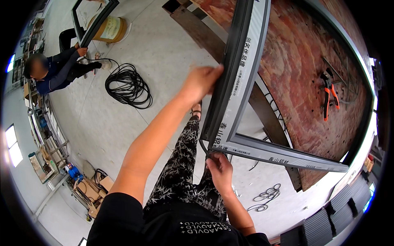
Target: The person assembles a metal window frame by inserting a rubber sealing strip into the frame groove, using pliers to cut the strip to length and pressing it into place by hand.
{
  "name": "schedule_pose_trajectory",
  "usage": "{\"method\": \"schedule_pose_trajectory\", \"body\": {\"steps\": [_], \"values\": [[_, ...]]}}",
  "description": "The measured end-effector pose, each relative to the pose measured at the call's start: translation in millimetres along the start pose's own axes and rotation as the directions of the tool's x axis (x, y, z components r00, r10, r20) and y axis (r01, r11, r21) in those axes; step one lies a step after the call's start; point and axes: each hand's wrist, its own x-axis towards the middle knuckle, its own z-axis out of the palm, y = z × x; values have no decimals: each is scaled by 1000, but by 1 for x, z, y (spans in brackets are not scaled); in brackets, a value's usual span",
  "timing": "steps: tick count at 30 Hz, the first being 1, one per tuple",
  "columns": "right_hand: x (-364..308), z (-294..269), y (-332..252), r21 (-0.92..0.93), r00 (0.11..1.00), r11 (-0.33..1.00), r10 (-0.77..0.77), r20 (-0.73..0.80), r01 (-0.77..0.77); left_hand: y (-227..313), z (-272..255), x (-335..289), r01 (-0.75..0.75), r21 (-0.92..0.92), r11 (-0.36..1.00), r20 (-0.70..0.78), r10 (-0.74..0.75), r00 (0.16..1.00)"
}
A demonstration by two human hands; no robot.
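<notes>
A grey aluminium window frame (246, 82) with printed protective film lies over a table on the right. Black rubber sealing strip (208, 127) runs along its left side and bends down at the near corner. Touching the outer left side of the frame is my left hand (201, 84); its fingers are smeared by motion and partly hidden, so their grip is unclear. My right hand (220, 169) is just below the near corner, fingers closed round the loose end of the strip.
Pliers with orange and black handles (327, 100) lie on the red-brown tabletop (283, 57) beside thin metal rods. A coil of black cord (128, 86) is on the floor. At far left, another person (53, 74) holds a dark frame (96, 24) near a yellow bucket (111, 29).
</notes>
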Motion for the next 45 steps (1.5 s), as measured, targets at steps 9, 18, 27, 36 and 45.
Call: {"method": "schedule_pose_trajectory", "body": {"steps": [9,18,27,36,45], "values": [[0,1,-28,-479,929,841,-349,-124,252,-82,-12,-76,-12,127,992,42,7,999],[49,21,-83,-702,672,496,-740,-33,511,-21,-54,-27,29,-46,998,188,-20,982],[71,7,-95,-834,594,311,-804,25,457,-55,-64,-61,111,-272,956,290,-28,957],[79,-1,-82,-841,598,301,-801,32,449,-82,-45,-64,78,-306,949,207,-14,978],[85,-5,-82,-871,629,250,-773,83,423,-84,-22,-74,-43,-223,974,-71,28,997]]}}
